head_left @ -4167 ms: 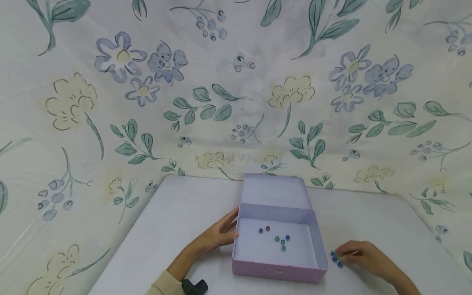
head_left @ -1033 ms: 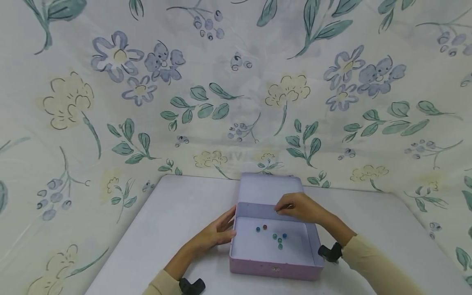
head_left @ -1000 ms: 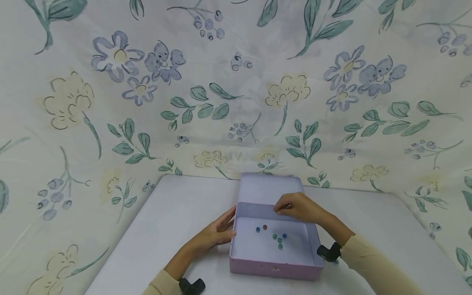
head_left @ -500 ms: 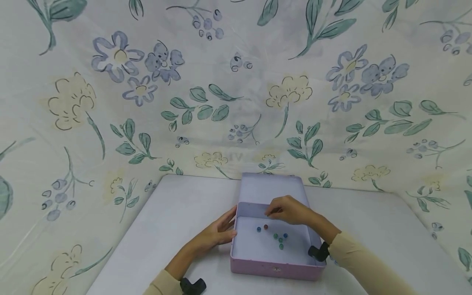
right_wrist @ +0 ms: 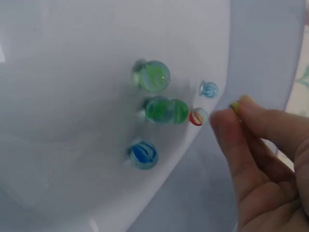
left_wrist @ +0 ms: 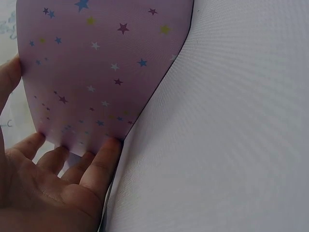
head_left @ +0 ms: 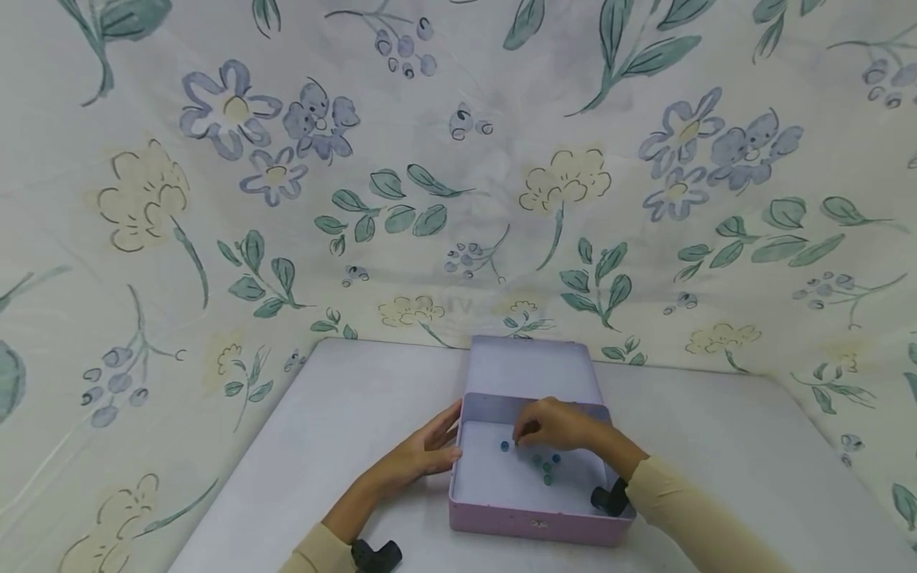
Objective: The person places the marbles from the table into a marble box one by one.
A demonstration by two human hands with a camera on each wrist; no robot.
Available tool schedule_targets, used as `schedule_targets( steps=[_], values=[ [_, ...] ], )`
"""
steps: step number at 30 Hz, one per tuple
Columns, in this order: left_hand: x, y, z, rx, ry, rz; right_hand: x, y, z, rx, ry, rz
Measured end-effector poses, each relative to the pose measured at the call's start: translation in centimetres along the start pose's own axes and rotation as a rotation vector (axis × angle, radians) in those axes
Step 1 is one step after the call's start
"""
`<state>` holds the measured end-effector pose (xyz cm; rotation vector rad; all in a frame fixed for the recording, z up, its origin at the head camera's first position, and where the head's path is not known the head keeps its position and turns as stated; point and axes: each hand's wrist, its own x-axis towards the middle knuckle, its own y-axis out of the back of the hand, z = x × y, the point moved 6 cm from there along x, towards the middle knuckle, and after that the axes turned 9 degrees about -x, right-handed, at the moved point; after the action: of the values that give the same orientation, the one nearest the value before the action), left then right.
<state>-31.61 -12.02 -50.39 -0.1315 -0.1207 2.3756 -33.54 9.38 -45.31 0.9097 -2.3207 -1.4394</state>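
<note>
A lilac hinged box with printed stars on its outside stands with its lid laid back. Spread along its left wall is my left hand, fingertips and thumb touching the starry side in the left wrist view. Over the box floor, my right hand pinches a small marble with yellow in it between thumb and finger, mostly hidden. Close below lie a red-swirled marble and a pale blue marble. Green marbles and a dark blue marble rest nearer the front.
The box's lid lies behind it on the white table. A floral cloth hangs around the back and sides. Black wrist devices sit at both sleeves.
From a cluster of blue marbles on the table right of the box, my right hand has come over the box, then lower and nearer its floor. My left hand stays put.
</note>
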Motion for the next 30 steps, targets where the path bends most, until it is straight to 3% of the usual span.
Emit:
schedule_targets(
  steps=[3,15,30],
  values=[
    [-0.1,0.0,-0.1,-0.002,0.002,-0.006,-0.2,-0.4,-0.3,-0.014,0.001,-0.033],
    [-0.5,0.2,-0.6,0.005,-0.007,-0.009,0.1,-2.1,-0.7,-0.116,0.019,-0.030],
    [-0.9,0.3,-0.9,0.019,-0.007,-0.010,-0.2,-3.0,-1.2,-0.155,0.057,0.017]
  ],
)
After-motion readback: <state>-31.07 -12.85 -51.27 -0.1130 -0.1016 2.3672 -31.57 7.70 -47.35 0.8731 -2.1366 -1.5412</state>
